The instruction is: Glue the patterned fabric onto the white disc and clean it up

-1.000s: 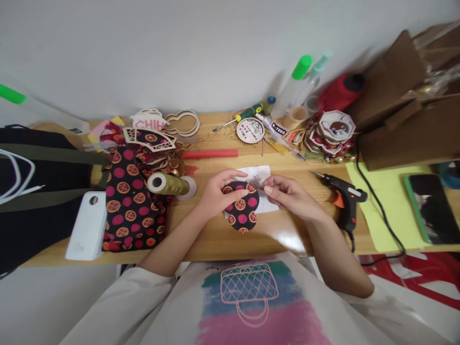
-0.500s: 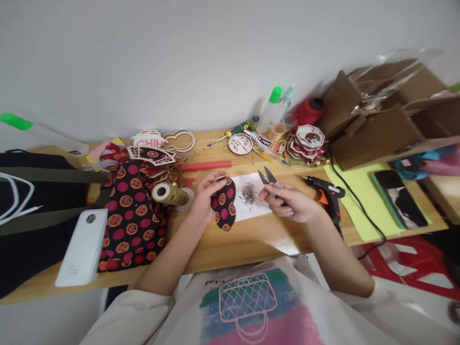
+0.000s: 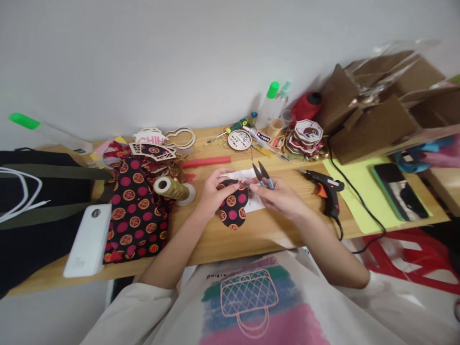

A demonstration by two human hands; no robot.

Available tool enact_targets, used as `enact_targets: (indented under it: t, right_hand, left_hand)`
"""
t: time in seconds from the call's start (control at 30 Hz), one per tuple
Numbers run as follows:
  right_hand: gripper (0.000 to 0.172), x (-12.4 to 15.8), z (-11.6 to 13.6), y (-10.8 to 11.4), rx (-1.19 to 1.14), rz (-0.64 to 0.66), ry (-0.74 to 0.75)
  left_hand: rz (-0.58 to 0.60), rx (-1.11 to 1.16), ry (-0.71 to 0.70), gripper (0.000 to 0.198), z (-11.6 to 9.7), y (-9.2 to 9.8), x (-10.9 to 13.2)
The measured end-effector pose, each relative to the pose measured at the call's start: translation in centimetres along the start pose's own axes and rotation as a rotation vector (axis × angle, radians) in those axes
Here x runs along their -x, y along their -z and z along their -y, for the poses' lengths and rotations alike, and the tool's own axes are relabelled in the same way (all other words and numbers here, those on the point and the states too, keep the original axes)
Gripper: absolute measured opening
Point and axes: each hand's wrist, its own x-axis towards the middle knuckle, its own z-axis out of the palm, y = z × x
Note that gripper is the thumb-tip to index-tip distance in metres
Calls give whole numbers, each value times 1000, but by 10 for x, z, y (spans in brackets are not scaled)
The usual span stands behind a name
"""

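My left hand (image 3: 215, 194) is closed on a gourd-shaped piece covered in dark patterned fabric (image 3: 233, 207), its thumb lying across the upper part. Orange and magenta dots cover the piece, which faces me. In my right hand (image 3: 278, 194) is a pair of small thread snips (image 3: 263, 175) with blue handles, blades pointing up and away from me. The right fingertips are close to the piece's upper right edge; whether they touch it I cannot tell. Under both hands lies a white paper sheet (image 3: 256, 205), mostly covered by them.
Patterned cloth (image 3: 138, 220), a thread spool (image 3: 172, 189) and a white power bank (image 3: 88, 242) are at left. To the right lie a glue gun (image 3: 325, 187) with its cord, a phone (image 3: 397, 191) and a cardboard box (image 3: 381, 115). A screwdriver (image 3: 235, 127) is behind.
The fabric-covered piece has shifted right and turned to face me more. My right hand has come closer to it, with the snips now pointing more upright. The hands cover the dark scraps on the paper.
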Motion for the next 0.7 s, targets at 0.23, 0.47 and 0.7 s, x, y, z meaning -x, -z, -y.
enact_targets:
  t: [0.23,0.47,0.7]
  right_hand:
    - [34,-25,-1,-6,-31,-12,37]
    - [42,-36,-13,-10,-113,-70,107]
    - [49,-20,-1,12,-66,-70,128]
  left_hand:
    - [-120,67,42,38,3,-2,-3]
    - [-103,171,223,43,6,-5,-3]
    - [-180,192,250,41,3,-1,-6]
